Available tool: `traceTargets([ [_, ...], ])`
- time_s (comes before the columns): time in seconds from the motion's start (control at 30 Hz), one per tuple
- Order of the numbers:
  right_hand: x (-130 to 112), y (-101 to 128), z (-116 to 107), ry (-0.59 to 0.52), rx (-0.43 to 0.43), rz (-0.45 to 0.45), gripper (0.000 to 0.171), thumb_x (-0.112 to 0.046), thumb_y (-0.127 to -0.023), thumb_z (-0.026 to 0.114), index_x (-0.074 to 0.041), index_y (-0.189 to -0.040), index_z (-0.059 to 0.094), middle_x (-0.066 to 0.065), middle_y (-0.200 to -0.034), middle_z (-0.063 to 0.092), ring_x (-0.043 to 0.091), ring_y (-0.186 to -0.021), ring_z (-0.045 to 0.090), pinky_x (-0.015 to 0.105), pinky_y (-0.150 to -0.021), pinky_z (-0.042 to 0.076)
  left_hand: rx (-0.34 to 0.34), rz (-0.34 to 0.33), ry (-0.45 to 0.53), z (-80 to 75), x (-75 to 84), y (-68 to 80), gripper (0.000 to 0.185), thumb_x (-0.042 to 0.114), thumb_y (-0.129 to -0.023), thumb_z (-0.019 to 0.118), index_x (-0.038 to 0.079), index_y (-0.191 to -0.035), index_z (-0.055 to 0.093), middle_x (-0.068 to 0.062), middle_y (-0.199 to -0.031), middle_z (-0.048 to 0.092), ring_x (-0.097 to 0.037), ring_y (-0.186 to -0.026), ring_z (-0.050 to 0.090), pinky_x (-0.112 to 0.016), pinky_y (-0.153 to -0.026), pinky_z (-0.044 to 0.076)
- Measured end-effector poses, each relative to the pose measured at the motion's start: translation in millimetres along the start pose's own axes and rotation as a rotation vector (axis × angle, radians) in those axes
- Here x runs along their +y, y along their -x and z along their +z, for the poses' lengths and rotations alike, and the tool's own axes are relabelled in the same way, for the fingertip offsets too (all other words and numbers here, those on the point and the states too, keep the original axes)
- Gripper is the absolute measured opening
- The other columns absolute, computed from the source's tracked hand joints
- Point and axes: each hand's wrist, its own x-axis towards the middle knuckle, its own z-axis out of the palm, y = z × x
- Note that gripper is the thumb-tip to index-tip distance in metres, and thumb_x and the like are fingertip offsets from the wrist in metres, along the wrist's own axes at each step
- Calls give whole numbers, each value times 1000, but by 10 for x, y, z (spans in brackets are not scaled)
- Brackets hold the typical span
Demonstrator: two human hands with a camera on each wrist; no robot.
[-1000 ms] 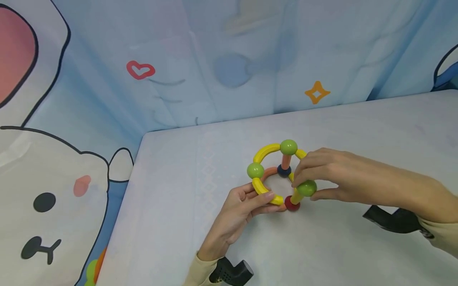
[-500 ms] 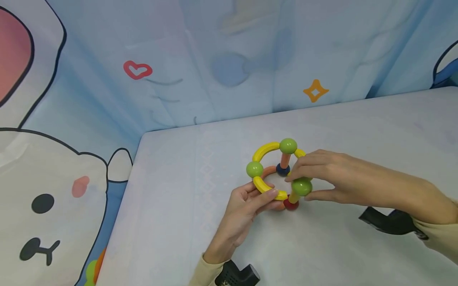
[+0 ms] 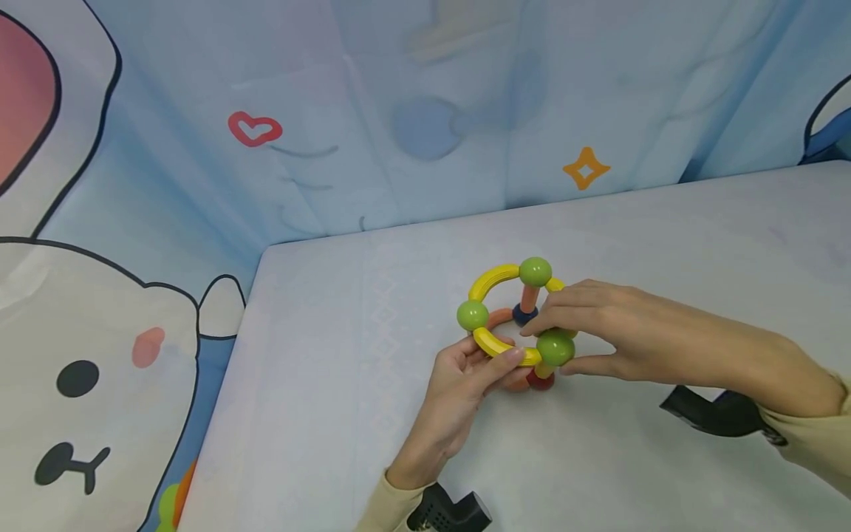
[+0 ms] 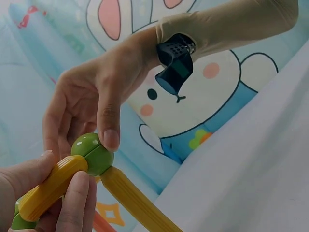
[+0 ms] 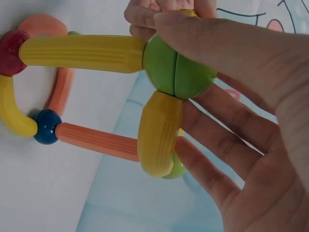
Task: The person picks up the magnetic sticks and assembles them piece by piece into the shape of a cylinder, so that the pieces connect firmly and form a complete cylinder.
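A toy of sticks and balls, built as an upper and a lower ring joined by upright sticks, stands on the table. My left hand [image 3: 459,384] pinches a ribbed yellow curved stick [image 4: 55,188] of the upper ring between thumb and fingers. That stick's end meets a green ball [image 3: 555,347], which my right hand [image 3: 598,329] holds with its thumb on top in the right wrist view. Under this ball a straight yellow stick [image 5: 84,53] runs to a red ball [image 5: 13,52]. An orange upright stick [image 5: 96,140] joins a blue ball [image 5: 47,126].
Two more green balls, one at the back [image 3: 535,272] and one at the left [image 3: 473,315], sit in the upper ring. A pale cloth covers the table [image 3: 319,414]. Behind hangs a blue printed curtain [image 3: 372,148]. Each wrist wears a black camera.
My right hand has moved left with the green ball. The free end of the curved yellow stick was apart from this ball a second ago and now touches it.
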Motion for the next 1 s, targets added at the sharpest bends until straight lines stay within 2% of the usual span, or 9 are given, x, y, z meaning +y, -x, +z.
traceTargets([
  [0.17,-4,-6,-13,-26,15,7,70,-19,-66,101,-29,-127,69,-21,-122,65,10,-110,64,38,-87,60,-35,-17,18,-41,10,12,51,3,-101,68,7,-150,54,-6,-112,69,-14,-97,74,-29,-88,60],
  [0.27,-22,17,-81,-61,65,36,74,-19,-67,100,-31,-131,65,-21,-126,62,6,-111,61,26,-90,57,-82,-56,-49,-126,31,40,48,4,-101,68,7,-147,56,-13,-117,69,-22,-100,75,-34,-91,60],
  [0.43,13,164,-228,-74,239,189,65,-5,-75,93,-24,-131,67,-14,-125,62,0,-114,56,5,-99,39,-133,-104,-349,-380,108,106,43,14,-97,75,5,-136,59,-19,-130,65,-24,-107,72,-36,-90,60],
  [0.57,181,384,-166,-84,333,398,54,10,-80,84,-12,-127,68,-4,-121,64,-6,-109,53,1,-94,38,-101,-42,-623,-616,160,72,46,19,-92,81,5,-131,61,-12,-128,67,-16,-106,67,-31,-89,57],
  [0.63,285,495,-52,-117,309,496,50,9,-84,81,-10,-128,66,1,-122,64,-9,-106,53,0,-89,39,-71,17,-739,-722,152,2,48,18,-91,83,5,-131,61,-11,-127,67,-18,-108,66,-32,-91,56],
  [0.7,359,567,106,-166,240,569,48,5,-86,82,-8,-129,65,6,-123,64,-1,-106,58,5,-85,46,-53,74,-826,-810,118,-87,53,15,-89,86,4,-133,60,-11,-128,66,-22,-112,65,-33,-95,55],
  [0.77,390,604,289,-234,149,613,51,-3,-87,84,-6,-133,63,12,-126,63,11,-107,63,16,-84,54,-71,113,-883,-870,67,-182,57,11,-87,87,3,-136,58,-12,-131,63,-25,-117,63,-35,-99,55],
  [0.87,354,584,556,-340,56,627,62,-13,-84,90,-1,-136,58,18,-127,62,30,-104,66,30,-79,61,-135,159,-933,-908,-19,-313,54,9,-86,88,3,-132,61,-12,-131,60,-28,-121,61,-34,-100,55],
  [1.0,252,492,813,-431,57,607,72,-21,-79,95,0,-136,56,17,-128,61,25,-103,62,26,-74,60,-186,190,-944,-888,-82,-424,34,8,-86,88,5,-112,66,-9,-123,60,-22,-117,59,-31,-99,55],
])
